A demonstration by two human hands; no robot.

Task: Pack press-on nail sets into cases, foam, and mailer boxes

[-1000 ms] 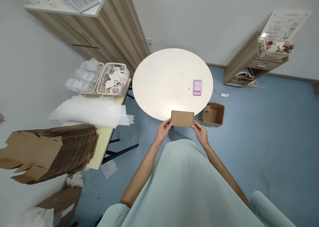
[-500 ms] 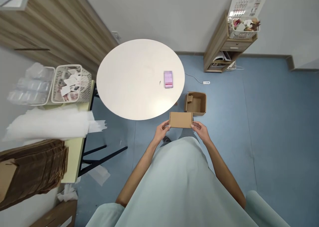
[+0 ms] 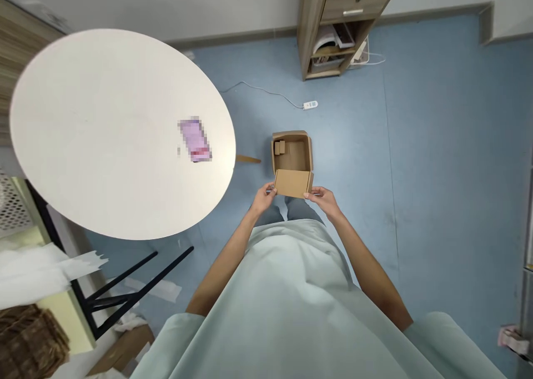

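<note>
A flat brown cardboard box (image 3: 292,183), closed, is held level in front of my body. My left hand (image 3: 263,198) grips its left end between thumb and fingers. On the opposite end, my right hand (image 3: 323,200) pinches the corner in the same way. Just beyond it a larger open carton (image 3: 296,152) stands on the floor, and the held box overlaps its near edge in view. Small brown boxes (image 3: 279,147) sit in the carton's far left corner.
A white oval table (image 3: 112,201) stands to the left, with a blurred purple item (image 3: 195,140) on it. A wooden cabinet (image 3: 311,29) is at the far wall. A white power strip (image 3: 310,105) and its cord lie on the blue floor (image 3: 437,162). Black table legs (image 3: 137,290) are at lower left.
My view has turned and shifted right, so the table now sits further left. The held box has come closer to the open carton and overlaps its near edge. Both hands keep their grip.
</note>
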